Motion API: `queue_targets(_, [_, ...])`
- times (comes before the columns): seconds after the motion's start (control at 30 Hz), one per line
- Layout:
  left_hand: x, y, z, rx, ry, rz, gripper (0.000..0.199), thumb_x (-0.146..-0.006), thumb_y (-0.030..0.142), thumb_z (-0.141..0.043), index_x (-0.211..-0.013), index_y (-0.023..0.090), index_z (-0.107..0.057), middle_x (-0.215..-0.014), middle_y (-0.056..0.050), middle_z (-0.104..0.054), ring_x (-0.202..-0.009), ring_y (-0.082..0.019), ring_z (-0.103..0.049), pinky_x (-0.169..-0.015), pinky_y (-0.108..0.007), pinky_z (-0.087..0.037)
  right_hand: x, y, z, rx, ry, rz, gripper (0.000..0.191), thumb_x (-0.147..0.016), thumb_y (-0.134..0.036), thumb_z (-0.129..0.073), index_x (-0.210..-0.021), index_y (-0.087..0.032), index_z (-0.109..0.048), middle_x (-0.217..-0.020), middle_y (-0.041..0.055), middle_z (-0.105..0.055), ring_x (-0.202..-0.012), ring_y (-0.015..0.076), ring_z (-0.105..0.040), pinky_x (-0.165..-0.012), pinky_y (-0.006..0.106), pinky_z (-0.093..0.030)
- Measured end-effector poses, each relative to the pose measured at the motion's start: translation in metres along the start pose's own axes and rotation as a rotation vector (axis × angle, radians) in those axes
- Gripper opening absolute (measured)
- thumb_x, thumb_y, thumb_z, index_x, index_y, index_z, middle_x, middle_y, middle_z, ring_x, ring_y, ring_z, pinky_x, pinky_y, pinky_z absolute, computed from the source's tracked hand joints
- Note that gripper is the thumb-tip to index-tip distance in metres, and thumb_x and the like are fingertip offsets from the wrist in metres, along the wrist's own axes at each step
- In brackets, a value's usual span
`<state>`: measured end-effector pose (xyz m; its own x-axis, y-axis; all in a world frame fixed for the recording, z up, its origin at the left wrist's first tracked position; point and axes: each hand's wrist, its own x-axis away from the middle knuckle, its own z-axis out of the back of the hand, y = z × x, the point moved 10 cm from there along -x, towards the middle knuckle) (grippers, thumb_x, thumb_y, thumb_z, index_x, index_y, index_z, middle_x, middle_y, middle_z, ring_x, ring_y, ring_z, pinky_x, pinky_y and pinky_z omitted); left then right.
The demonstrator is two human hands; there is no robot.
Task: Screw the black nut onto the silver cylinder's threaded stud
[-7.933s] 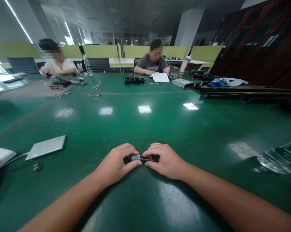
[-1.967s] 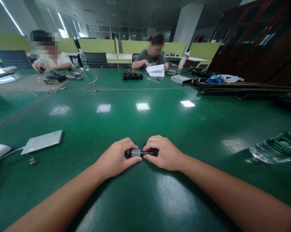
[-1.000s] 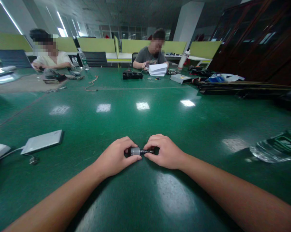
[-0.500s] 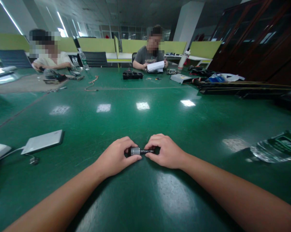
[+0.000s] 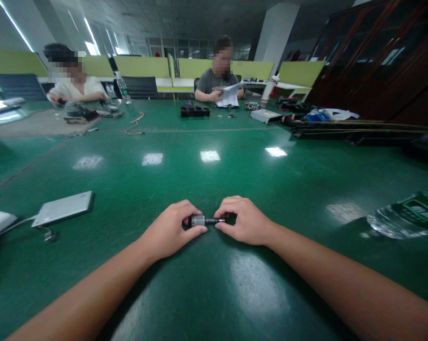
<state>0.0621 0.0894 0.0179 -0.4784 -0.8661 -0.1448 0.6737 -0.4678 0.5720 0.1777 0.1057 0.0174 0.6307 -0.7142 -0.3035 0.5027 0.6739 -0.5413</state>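
A small silver metal cylinder with a thin dark shaft (image 5: 199, 220) lies sideways, low over the green tabletop (image 5: 185, 184). My left hand (image 5: 171, 229) curls around the cylinder's left end, thumb on the near side and fingers on the far side, hiding part of that end. The shaft points right, between the curled fingers and thumb of my right hand (image 5: 240, 221). Its lighter tip shows inside that grasp. Whether both right fingertips press on the shaft is hard to make out.
To the left lies a white flat device (image 5: 63, 209) with a cable. A water bottle (image 5: 405, 215) rests on its side at the right. Across the table sit two people, one holding papers (image 5: 228, 96). A black tray (image 5: 195, 111) and long dark strips (image 5: 342, 129) lie farther back.
The cylinder and shaft have shifted slightly left. My right fingertips sit a little farther right, near the shaft's end. Across the table, the person's papers are lowered and a sheet is lifted.
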Motion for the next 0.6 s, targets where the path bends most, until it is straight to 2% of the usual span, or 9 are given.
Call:
queue_targets(0.17, [-0.001,-0.003,0.003,-0.02,0.016,0.039,0.02,-0.086,0.036,-0.066,-0.095,0.017,-0.068,-0.083,-0.002,-0.061,-0.075,-0.017,-0.056,-0.069,-0.029,-0.043,-0.001,0.019,0.007,0.02,0.002,-0.072,0.005,-0.073,-0.016,-0.072,-0.078,-0.018,-0.071,-0.071,-0.0003,-0.066,-0.069,0.0141,-0.059,-0.071,0.029,-0.043])
queue_targets(0.3, [-0.002,-0.007,0.005,-0.032,0.037,0.063,0.021,-0.088,0.038,-0.064,-0.094,0.018,-0.068,-0.084,-0.002,-0.062,-0.075,-0.017,-0.056,-0.069,-0.03,-0.043,-0.001,0.042,0.02,0.03,0.078,-0.179,0.006,-0.073,-0.016,-0.07,-0.079,-0.018,-0.072,-0.075,0.0021,-0.067,-0.07,0.0151,-0.06,-0.067,0.028,-0.045])
queue_targets(0.47, [-0.001,-0.008,0.006,-0.039,0.041,0.062,0.023,-0.087,0.039,-0.064,-0.094,0.017,-0.068,-0.085,-0.003,-0.062,-0.076,-0.018,-0.056,-0.071,-0.03,-0.044,-0.002,0.028,0.017,0.037,0.054,-0.067,0.006,-0.072,-0.015,-0.072,-0.078,-0.018,-0.072,-0.073,0.0018,-0.067,-0.071,0.0151,-0.06,-0.069,0.028,-0.046])
queue_targets(0.6, [-0.001,-0.006,0.006,-0.038,0.033,0.032,0.023,-0.088,0.038,-0.063,-0.096,0.017,-0.069,-0.084,-0.003,-0.062,-0.075,-0.017,-0.057,-0.071,-0.03,-0.045,-0.002,0.016,0.015,0.003,0.055,-0.006,0.01,-0.075,-0.017,-0.072,-0.085,-0.02,-0.075,-0.08,0.0034,-0.07,-0.077,0.0161,-0.063,-0.073,0.029,-0.047])
